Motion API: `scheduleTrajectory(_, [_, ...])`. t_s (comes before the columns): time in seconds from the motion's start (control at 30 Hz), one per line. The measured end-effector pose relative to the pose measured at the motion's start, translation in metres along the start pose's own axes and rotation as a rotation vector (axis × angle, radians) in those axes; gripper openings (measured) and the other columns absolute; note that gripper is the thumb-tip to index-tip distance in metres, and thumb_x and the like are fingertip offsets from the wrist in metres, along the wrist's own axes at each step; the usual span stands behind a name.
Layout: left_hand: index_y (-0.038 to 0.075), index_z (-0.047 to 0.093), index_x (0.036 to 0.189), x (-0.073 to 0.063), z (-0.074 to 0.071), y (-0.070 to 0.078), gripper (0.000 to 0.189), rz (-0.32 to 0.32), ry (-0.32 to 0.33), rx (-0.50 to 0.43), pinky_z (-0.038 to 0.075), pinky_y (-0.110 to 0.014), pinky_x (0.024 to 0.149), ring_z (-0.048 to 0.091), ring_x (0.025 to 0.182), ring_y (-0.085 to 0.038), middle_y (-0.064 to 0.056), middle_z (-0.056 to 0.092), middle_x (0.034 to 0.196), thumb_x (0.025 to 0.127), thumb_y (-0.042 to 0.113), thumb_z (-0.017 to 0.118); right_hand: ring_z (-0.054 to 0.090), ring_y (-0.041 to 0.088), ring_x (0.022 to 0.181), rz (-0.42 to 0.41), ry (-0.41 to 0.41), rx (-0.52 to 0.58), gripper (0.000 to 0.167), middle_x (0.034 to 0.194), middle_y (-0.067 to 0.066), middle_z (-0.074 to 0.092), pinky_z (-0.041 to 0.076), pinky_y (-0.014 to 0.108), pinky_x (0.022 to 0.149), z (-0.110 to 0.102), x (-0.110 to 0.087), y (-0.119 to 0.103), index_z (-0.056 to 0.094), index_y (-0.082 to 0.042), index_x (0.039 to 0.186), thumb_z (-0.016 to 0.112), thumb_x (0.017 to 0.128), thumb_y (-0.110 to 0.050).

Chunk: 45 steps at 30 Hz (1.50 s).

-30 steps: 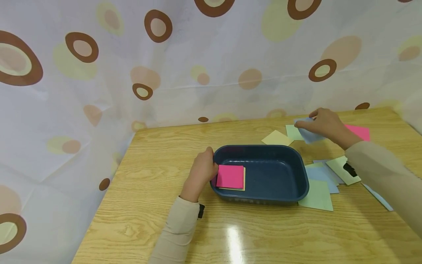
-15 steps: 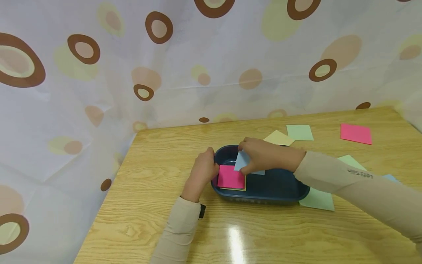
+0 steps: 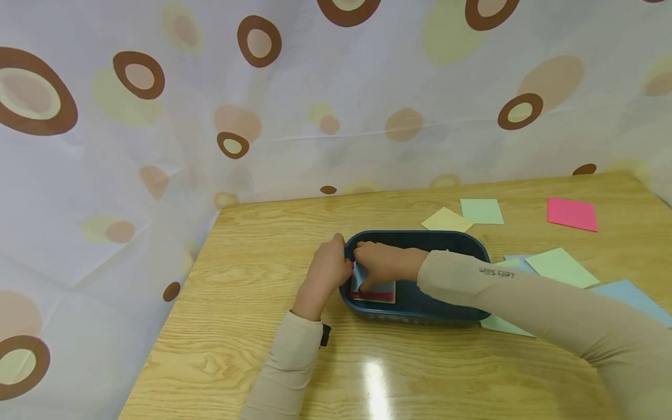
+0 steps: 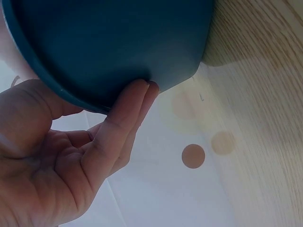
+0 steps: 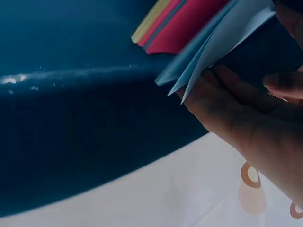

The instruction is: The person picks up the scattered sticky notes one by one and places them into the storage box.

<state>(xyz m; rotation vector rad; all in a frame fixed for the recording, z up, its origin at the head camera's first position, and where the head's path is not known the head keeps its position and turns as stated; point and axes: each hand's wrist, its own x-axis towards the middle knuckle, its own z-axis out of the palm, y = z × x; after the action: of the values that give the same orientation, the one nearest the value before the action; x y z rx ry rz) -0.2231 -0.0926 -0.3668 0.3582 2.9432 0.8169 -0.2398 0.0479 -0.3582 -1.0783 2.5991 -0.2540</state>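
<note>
The right hand (image 3: pixel 385 265) has its thumb and fingers bent and parted about the blue papers (image 5: pixel 227 38), seeming to hold them by opposite edges (their corners fan into separate layers). Directly beneath that grip, in the dark blue tub (image 3: pixel 415 236), lies the stack (image 5: pixel 184 28) of pink and yellow papers, its edge peeping out past the blue. Just left of the grip, the left hand (image 3: pixel 328 271) is curled on the tub's rim, presumably steadying it.

The step in hand looks like laying the blue papers on the stack; the next move seems to call for squaring their edges, then releasing them cleanly.

Beyond the grip and to its right, on the table (image 3: pixel 236 350), lie a yellow paper (image 3: pixel 446 220), a green paper (image 3: pixel 482 211) and, well apart, a pink paper (image 3: pixel 572 214).
</note>
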Motion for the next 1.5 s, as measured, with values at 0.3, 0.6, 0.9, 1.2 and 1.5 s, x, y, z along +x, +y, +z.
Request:
scheduleTrajectory(0.3, [-0.004,0.050,0.096,0.000,0.000,0.002,0.012,0.019,0.003,0.017,0.040,-0.028,0.047,0.055,0.057,-0.023,-0.014,0.055,0.072,0.087,-0.004,0.058,0.059,0.024,0.092,0.004,0.014,0.034,0.047,0.104,0.013,0.059,0.050,0.035,0.082,0.012,0.004,0.002,0.061,0.004,0.111,0.080,0.078,-0.024])
scheduleTrajectory(0.6, [-0.004,0.051,0.096,0.000,0.000,0.001,0.012,0.010,0.003,0.010,0.038,-0.026,0.045,0.051,0.054,-0.021,-0.011,0.051,0.069,0.086,-0.006,0.057,0.058,0.026,0.093,-0.020,0.054,-0.011,0.052,0.106,0.014,0.056,0.050,0.038,0.080,0.020,0.005,0.003,0.057,0.003,0.114,0.081,0.078,-0.024])
scheduleTrajectory(0.9, [-0.004,0.050,0.097,-0.001,-0.001,0.001,0.012,0.013,-0.004,0.016,0.040,-0.027,0.047,0.054,0.058,-0.022,-0.012,0.053,0.071,0.087,-0.004,0.058,0.056,0.024,0.094,0.019,0.041,0.041,0.059,0.107,0.011,0.054,0.049,0.036,0.081,0.011,-0.002,0.008,0.057,0.001,0.118,0.079,0.078,-0.036])
scheduleTrajectory(1.2, [-0.005,0.051,0.097,-0.002,-0.001,0.003,0.015,0.013,0.022,0.036,0.046,-0.032,0.053,0.057,0.066,-0.025,-0.018,0.060,0.079,0.085,-0.004,0.060,0.056,0.031,0.109,-0.052,0.105,0.261,0.044,0.119,0.015,0.057,0.046,0.042,0.091,-0.017,-0.026,0.029,0.058,0.001,0.120,0.068,0.090,-0.029])
scheduleTrajectory(1.5, [-0.006,0.052,0.101,-0.003,0.001,0.005,0.018,-0.014,0.025,0.021,0.045,-0.031,0.052,0.054,0.064,-0.023,-0.020,0.061,0.083,0.085,-0.005,0.059,0.062,0.031,0.101,0.020,0.334,0.375,0.025,0.107,0.012,0.064,0.050,0.044,0.088,-0.045,-0.066,0.083,0.065,0.001,0.110,0.061,0.095,-0.018])
